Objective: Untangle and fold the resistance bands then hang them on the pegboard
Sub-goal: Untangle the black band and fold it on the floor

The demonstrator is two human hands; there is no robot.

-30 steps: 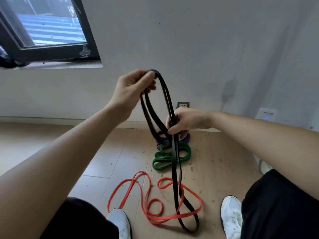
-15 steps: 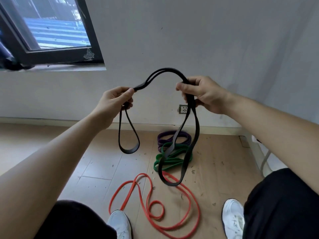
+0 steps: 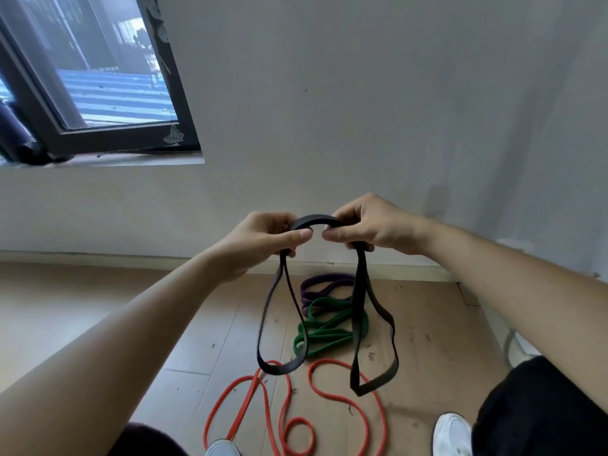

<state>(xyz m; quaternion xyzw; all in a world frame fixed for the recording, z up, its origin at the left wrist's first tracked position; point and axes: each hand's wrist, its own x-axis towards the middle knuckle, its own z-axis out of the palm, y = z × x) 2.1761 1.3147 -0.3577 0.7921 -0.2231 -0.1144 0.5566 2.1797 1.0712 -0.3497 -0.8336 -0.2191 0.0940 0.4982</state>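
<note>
Below the dark-framed window, the left hand and right hand meet in front of the wall, each with fingers curled and pinching the top of the black resistance band. The band arches between them and hangs in two loops above the floor. On the floor lie the orange band, sprawled nearest the person, then the green band and purple band, bunched by the wall.

Black band hangs in two loops above purple band, green band, orange band.
</note>
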